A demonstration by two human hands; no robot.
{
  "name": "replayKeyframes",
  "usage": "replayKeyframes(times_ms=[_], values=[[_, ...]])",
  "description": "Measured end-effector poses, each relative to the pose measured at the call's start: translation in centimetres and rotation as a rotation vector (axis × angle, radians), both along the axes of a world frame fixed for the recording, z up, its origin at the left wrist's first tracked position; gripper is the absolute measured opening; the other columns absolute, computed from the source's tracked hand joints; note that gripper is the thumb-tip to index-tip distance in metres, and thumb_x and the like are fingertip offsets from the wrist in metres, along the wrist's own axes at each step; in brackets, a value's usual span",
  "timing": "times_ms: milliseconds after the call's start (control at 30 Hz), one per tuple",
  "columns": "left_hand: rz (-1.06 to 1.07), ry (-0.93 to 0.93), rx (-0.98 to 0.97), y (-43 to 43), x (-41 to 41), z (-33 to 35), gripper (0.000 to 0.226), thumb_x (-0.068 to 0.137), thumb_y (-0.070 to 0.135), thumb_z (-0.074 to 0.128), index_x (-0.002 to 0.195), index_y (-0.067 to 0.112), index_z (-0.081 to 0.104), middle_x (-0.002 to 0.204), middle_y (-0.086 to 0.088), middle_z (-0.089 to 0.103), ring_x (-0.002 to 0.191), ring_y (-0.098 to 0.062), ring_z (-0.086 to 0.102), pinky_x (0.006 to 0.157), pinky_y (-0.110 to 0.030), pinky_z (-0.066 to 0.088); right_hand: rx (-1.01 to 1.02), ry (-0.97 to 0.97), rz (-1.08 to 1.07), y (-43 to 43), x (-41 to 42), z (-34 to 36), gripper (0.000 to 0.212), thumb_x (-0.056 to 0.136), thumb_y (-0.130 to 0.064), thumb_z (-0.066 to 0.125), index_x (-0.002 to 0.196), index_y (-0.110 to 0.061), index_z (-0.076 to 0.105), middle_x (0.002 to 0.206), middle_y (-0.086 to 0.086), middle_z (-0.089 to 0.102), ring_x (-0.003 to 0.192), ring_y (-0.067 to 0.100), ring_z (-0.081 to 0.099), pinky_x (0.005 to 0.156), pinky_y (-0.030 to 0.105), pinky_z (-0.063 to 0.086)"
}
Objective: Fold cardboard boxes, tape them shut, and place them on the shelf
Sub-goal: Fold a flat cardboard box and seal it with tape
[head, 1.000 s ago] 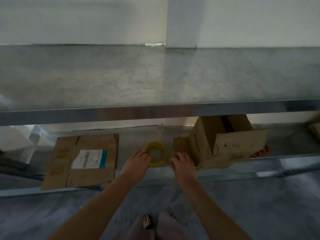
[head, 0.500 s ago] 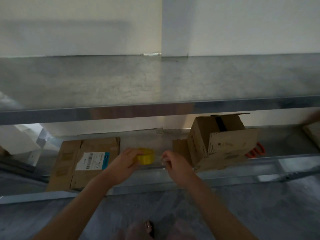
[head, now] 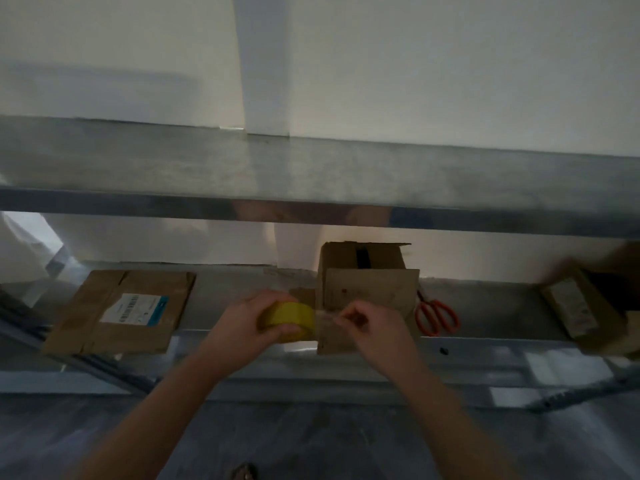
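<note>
A person's left hand [head: 249, 320] grips a yellow tape roll [head: 289, 318] while the right hand [head: 370, 323] pinches its clear end, before an open box [head: 367, 289] on the shelf [head: 485, 306].

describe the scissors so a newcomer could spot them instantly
On the lower metal shelf, look just right of the upright open cardboard box. The orange-handled scissors lie flat there, handles toward the front edge: the only orange item among brown cardboard.
</note>
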State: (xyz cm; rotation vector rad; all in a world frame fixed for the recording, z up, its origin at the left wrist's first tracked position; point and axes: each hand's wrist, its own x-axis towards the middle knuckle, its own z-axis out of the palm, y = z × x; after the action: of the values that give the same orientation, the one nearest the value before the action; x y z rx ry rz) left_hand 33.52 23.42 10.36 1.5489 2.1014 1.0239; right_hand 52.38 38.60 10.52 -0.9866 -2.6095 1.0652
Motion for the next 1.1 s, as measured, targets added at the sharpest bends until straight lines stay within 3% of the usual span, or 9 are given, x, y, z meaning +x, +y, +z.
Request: replayKeyframes(times_ms=[100,233,367,500,600,733,867,967,1100], values=[[0.052,0.016,-0.052,3.0,2.9,2.1,0.041,0.077,0.050,0.071,0.110,0.049,0.046,0.104,0.027,0.049,0.095,0.002,0.051,0.080,-0.018,0.047,0.040,-0.025,-0.020,3.0,2.7,1.7,0.010,0.095,-0.040,0.058,0.098,-0.031,0.061,0.095,-0.015,0.062,0.086,-0.004,0.056,0.077,0.014,0.045],[0.071,0.226,-0.089,5.9,4.4,3.9,0.043,0.075,0.057,0.069,0.111,0.039,0.053,0.106,0.019,0.056,0.098,-0.002,0.051,0.086,-0.028,0.047,-0.013,0.039,-0.068,6.5,5.1,3.9,0.006,0.093,-0.036,0.062,0.089,-0.036,0.058,0.085,-0.022,0.058,0.082,-0.007,0.054,0.070,0.009,0.037],[0.069,0.214,-0.158,7.9,5.1,5.0,0.041,0.075,0.059,0.068,0.109,0.042,0.052,0.100,0.021,0.053,0.092,-0.002,0.049,0.073,-0.018,0.044,-0.055,0.095,-0.111,8.7,5.9,3.9,0.004,0.094,-0.032,0.062,0.090,-0.030,0.062,0.085,-0.022,0.059,0.082,-0.005,0.055,0.067,0.008,0.034],[0.048,0.220,-0.196,10.9,4.1,5.0,0.040,0.076,0.057,0.069,0.108,0.035,0.056,0.102,0.015,0.054,0.092,-0.006,0.050,0.069,-0.014,0.038,-0.213,0.143,-0.181,10.6,4.6,2.3,0.009,0.095,-0.031,0.060,0.087,-0.027,0.062,0.088,-0.009,0.064,0.088,0.009,0.059,0.073,0.022,0.041],[0.043,0.128,-0.231,12.5,2.6,4.2,0.039,0.077,0.055,0.070,0.105,0.030,0.061,0.100,0.011,0.059,0.092,-0.009,0.055,0.075,-0.023,0.045,-0.258,0.149,-0.215,11.7,3.5,1.2,0.012,0.094,-0.032,0.061,0.088,-0.023,0.065,0.092,-0.005,0.065,0.091,0.012,0.059,0.079,0.028,0.044],[0.027,0.111,-0.233,13.5,0.6,2.0,0.035,0.079,0.047,0.071,0.106,0.029,0.058,0.096,0.008,0.063,0.088,-0.009,0.058,0.077,-0.027,0.049,-0.236,0.063,-0.262,13.2,3.4,-0.1,0.018,0.096,-0.038,0.058,0.090,-0.022,0.064,0.089,-0.005,0.065,0.086,0.011,0.060,0.069,0.023,0.040],[0.039,0.117,-0.101,13.8,-1.2,0.6,0.033,0.079,0.049,0.070,0.096,0.022,0.063,0.086,0.008,0.061,0.079,-0.004,0.056,0.068,-0.015,0.041,-0.186,0.086,-0.236,13.5,3.1,-0.4,0.016,0.095,-0.038,0.059,0.084,-0.027,0.064,0.085,-0.010,0.066,0.084,0.004,0.060,0.068,0.020,0.037],[-0.037,-0.126,-0.121,14.3,-1.9,1.0,0.023,0.082,0.042,0.070,0.086,0.020,0.064,0.078,0.004,0.062,0.072,-0.006,0.058,0.063,-0.014,0.041,-0.148,0.129,-0.255,13.5,2.7,0.0,0.013,0.095,-0.034,0.061,0.084,-0.028,0.064,0.080,-0.009,0.067,0.079,0.001,0.060,0.070,0.021,0.041],[-0.169,-0.128,-0.348,14.5,-2.6,0.9,0.042,0.080,0.063,0.059,0.108,0.033,0.063,0.103,0.010,0.065,0.095,-0.004,0.059,0.083,-0.026,0.047,-0.195,0.147,-0.256,14.1,3.3,-0.3,0.008,0.092,-0.032,0.064,0.085,-0.031,0.066,0.082,-0.011,0.069,0.080,0.001,0.063,0.074,0.021,0.046]])
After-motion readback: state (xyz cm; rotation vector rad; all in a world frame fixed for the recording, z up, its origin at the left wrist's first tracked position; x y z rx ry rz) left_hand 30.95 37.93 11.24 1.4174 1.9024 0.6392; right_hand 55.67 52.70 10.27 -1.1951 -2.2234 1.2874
